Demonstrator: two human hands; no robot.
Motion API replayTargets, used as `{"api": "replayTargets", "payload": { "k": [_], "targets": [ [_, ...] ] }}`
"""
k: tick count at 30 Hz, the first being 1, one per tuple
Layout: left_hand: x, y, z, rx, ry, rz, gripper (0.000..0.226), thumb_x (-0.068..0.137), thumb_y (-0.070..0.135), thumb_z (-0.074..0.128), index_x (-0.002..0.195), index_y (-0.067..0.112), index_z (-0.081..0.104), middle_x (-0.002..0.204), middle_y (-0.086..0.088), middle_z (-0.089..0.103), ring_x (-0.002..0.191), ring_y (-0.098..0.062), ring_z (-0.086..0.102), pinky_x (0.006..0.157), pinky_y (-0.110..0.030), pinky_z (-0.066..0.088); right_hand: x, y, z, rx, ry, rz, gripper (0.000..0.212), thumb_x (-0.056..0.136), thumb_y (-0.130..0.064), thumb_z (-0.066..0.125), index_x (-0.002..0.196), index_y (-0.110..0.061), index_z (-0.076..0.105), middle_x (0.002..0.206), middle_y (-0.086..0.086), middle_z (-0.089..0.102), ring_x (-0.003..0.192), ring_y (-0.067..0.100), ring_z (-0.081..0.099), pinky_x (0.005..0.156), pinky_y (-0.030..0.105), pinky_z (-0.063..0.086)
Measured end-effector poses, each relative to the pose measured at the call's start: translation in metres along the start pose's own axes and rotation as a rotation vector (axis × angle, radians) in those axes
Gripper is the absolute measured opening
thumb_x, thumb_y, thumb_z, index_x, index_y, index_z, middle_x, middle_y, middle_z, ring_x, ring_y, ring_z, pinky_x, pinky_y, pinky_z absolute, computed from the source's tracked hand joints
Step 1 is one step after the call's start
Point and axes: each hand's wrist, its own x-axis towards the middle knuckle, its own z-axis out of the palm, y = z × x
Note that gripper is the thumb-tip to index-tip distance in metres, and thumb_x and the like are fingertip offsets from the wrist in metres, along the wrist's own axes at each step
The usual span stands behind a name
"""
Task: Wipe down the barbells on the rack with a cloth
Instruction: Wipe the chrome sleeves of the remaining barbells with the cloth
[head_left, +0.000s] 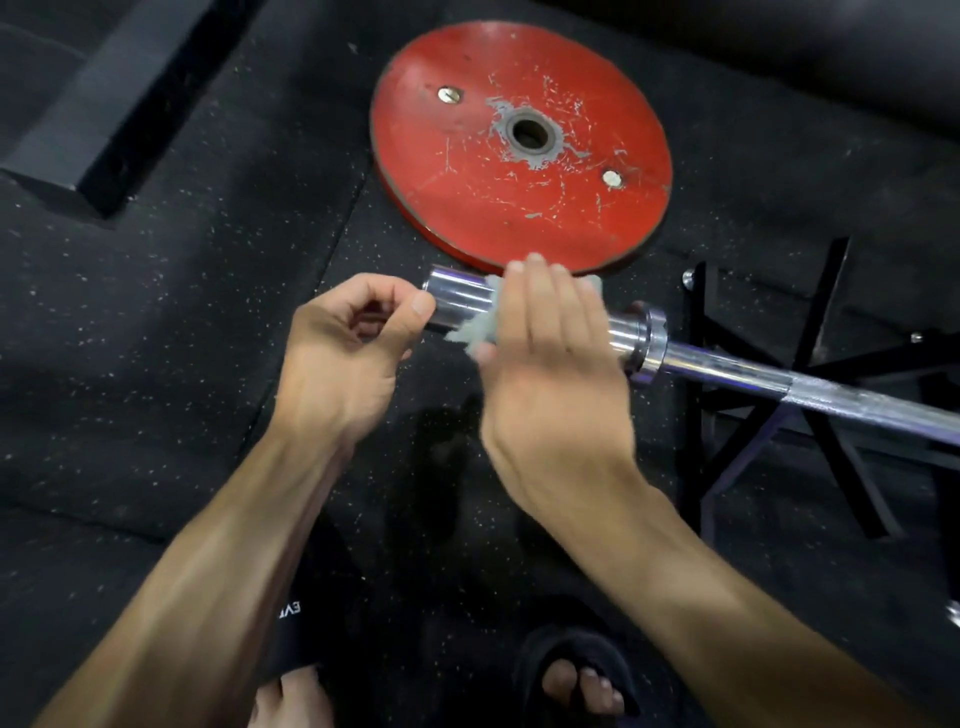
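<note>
Head view: the right hand (545, 353) wraps a grey cloth (475, 332) around the barbell (727, 364) sleeve at frame centre; the left hand's (343, 343) curled grip touches the sleeve's end, holding nothing. A red plate (519, 150) lies on the floor above.

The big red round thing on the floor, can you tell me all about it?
The red weight plate is a flat disc lying on the black speckled floor. Its paint is scratched and chipped, barest around the centre hole. Two brass-coloured studs sit either side of that hole. Nothing visibly touches it; the barbell end and the right hand hide its near edge.
</note>
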Motion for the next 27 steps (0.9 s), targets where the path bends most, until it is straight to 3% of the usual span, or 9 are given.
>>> {"api": "replayTargets", "payload": {
  "k": [3,6,8,11,15,19,22,24,27],
  "targets": [
    [0.001,0.000,-0.004,0.024,-0.041,0.015,0.009,0.093,0.008,0.072,0.086,0.012,0.070,0.076,0.007,0.070,0.070,-0.006,0.063,0.070,-0.021,0.053,0.025,-0.026,-0.002,0.020,-0.053,-0.094,0.065,0.097,-0.021,0.032,0.157,0.005,0.027,0.162,0.024,0.034,0.149,0.039,0.033,0.128,0.046,0.012],
    [-0.001,-0.003,-0.009,0.069,-0.068,0.030,0.005,0.093,0.008,0.073,0.089,0.011,0.071,0.078,0.009,0.071,0.073,-0.005,0.064,0.078,-0.025,0.053,0.019,-0.005,-0.011,0.189,-0.089,-0.186,0.069,0.088,-0.010,0.049,0.155,-0.001,0.036,0.153,0.015,0.046,0.134,0.034,0.047,0.119,0.043,0.030],
    [-0.003,-0.006,-0.011,0.129,-0.048,0.020,0.007,0.091,0.011,0.074,0.089,0.017,0.072,0.079,0.016,0.072,0.076,-0.001,0.065,0.080,-0.021,0.052,0.007,0.026,-0.013,0.184,-0.074,-0.114,0.069,0.085,-0.006,0.051,0.153,-0.001,0.040,0.144,0.014,0.054,0.121,0.035,0.053,0.110,0.045,0.040],
    [-0.005,-0.008,-0.011,0.197,-0.022,-0.010,0.008,0.091,0.017,0.075,0.092,0.024,0.074,0.087,0.016,0.074,0.083,0.000,0.068,0.081,-0.017,0.052,-0.006,0.051,-0.018,0.051,-0.070,0.035,0.051,0.100,-0.016,0.046,0.148,0.001,0.046,0.136,0.014,0.059,0.115,0.037,0.056,0.107,0.042,0.036],
    [-0.010,-0.002,-0.008,0.152,-0.027,-0.024,0.013,0.096,0.033,0.069,0.092,0.022,0.074,0.076,0.007,0.071,0.069,-0.007,0.062,0.071,-0.024,0.050,0.021,0.017,-0.026,-0.058,-0.094,-0.048,0.027,0.095,-0.017,0.040,0.109,-0.008,0.062,0.099,0.010,0.057,0.089,0.034,0.054,0.083,0.046,0.041],
    [-0.004,0.001,-0.009,0.215,-0.026,-0.017,0.028,0.097,0.047,0.064,0.086,0.022,0.072,0.064,0.010,0.059,0.060,-0.008,0.047,0.064,-0.032,0.039,0.059,-0.012,-0.010,-0.007,-0.237,-0.217,0.060,0.086,-0.025,0.010,0.125,-0.017,0.055,0.118,0.005,0.057,0.107,0.030,0.054,0.085,0.039,0.030],
    [-0.007,0.003,-0.009,0.201,-0.041,-0.028,0.017,0.098,0.035,0.065,0.088,0.023,0.072,0.060,0.020,0.057,0.058,0.002,0.049,0.064,-0.027,0.039,0.040,0.014,-0.018,0.146,-0.192,-0.159,0.050,0.096,-0.021,0.041,0.143,-0.011,0.051,0.131,0.004,0.062,0.112,0.029,0.058,0.100,0.037,0.037],
    [-0.012,0.004,-0.010,0.210,-0.046,-0.033,0.013,0.098,0.035,0.064,0.093,0.026,0.072,0.061,0.025,0.059,0.060,0.006,0.054,0.065,-0.023,0.039,0.020,0.040,-0.026,0.185,-0.169,-0.094,0.043,0.095,-0.010,0.056,0.137,-0.017,0.056,0.123,0.000,0.065,0.107,0.028,0.059,0.096,0.038,0.044],
    [-0.017,0.006,-0.002,0.284,0.004,-0.019,0.015,0.096,0.045,0.065,0.095,0.030,0.068,0.084,0.023,0.069,0.083,0.005,0.064,0.072,-0.015,0.045,-0.001,0.072,-0.039,0.505,-0.017,0.115,0.019,0.107,-0.019,0.052,0.120,-0.026,0.064,0.105,-0.012,0.069,0.095,0.012,0.064,0.083,0.028,0.050]
  ]
}}
